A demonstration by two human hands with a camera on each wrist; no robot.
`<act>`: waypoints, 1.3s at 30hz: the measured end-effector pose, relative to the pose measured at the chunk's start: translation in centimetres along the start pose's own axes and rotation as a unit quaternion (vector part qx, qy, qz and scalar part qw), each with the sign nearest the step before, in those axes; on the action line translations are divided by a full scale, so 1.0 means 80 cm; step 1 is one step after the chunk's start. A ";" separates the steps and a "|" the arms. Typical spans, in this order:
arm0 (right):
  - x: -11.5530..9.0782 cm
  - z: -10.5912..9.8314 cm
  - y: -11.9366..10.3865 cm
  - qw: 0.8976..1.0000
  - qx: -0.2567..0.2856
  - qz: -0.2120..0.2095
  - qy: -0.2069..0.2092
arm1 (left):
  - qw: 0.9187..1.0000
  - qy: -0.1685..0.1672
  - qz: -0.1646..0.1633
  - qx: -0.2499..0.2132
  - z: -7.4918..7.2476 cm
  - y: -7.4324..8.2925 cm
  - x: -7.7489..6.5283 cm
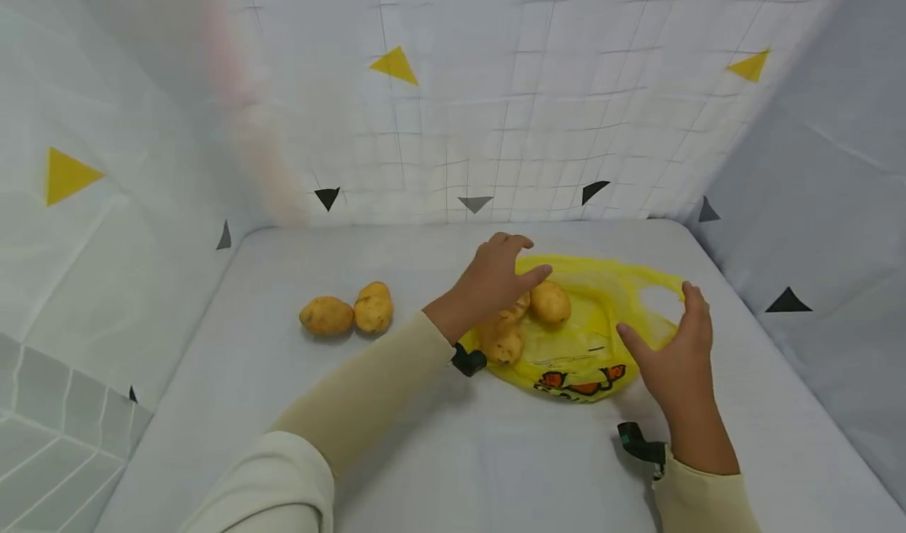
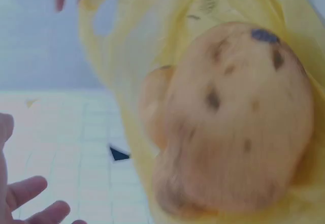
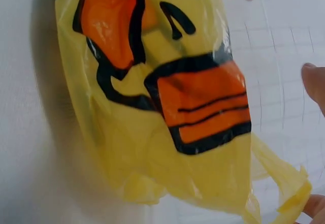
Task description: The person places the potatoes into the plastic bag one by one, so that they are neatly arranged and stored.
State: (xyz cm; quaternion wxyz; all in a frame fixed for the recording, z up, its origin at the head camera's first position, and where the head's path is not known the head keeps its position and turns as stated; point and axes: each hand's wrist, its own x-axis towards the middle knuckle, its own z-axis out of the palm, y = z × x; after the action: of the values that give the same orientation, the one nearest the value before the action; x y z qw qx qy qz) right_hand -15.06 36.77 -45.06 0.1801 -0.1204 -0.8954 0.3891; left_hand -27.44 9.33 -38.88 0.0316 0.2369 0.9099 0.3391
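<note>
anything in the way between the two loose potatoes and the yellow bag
The person's left wrist and sleeve cut across the gap in the head view, apparently above the table. On the table itself, nothing visible lies between the two loose potatoes and the yellow bag.

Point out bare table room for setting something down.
Free on the table: between the loose potatoes and left wall; and the near stretch between the sleeves. Crowded: around the yellow bag, its potatoes, left hand and right hand.
</note>
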 end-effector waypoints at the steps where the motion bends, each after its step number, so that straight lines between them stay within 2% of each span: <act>1: 0.000 -0.001 -0.001 1.000 -0.004 -0.008 0.007 | 1.000 0.007 -0.006 -0.015 -0.007 -0.004 -0.003; 6: 0.000 -0.009 -0.008 0.998 -0.027 -0.060 0.022 | 0.996 0.056 -0.038 -0.059 -0.039 -0.023 -0.020; 10: -0.002 -0.010 -0.018 0.994 -0.040 -0.100 0.013 | 0.991 0.102 -0.052 -0.076 -0.059 -0.041 -0.037; 17: -0.015 -0.004 -0.041 0.987 -0.059 -0.142 -0.047 | 0.979 0.144 -0.098 -0.102 -0.078 -0.058 -0.068; 22: -0.029 0.015 -0.058 0.974 -0.078 -0.187 -0.098 | 0.975 0.158 -0.107 -0.113 -0.087 -0.058 -0.082; 25: -0.040 0.034 -0.067 0.956 -0.100 -0.257 -0.097 | 0.974 0.165 -0.111 -0.111 -0.096 -0.061 -0.093; 29: -0.056 0.059 -0.080 0.915 -0.136 -0.374 -0.067 | 0.971 0.177 -0.124 -0.106 -0.108 -0.067 -0.111; 31: -0.063 0.071 -0.087 0.896 -0.145 -0.413 -0.067 | 0.968 0.184 -0.133 -0.103 -0.113 -0.072 -0.121; 36: -0.082 0.098 -0.097 0.870 -0.175 -0.450 -0.102 | 0.963 0.193 -0.154 -0.104 -0.120 -0.084 -0.145; 39: -0.090 0.108 -0.103 0.858 -0.211 -0.454 -0.119 | 0.961 0.195 -0.168 -0.097 -0.120 -0.094 -0.158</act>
State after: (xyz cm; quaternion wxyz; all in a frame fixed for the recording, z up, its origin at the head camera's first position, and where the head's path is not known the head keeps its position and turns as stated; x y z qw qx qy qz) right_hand -12.80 23.07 -46.11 0.1994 0.3111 -0.9260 0.0774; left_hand -21.44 -7.14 -37.57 -0.0668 0.0055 0.8877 0.4554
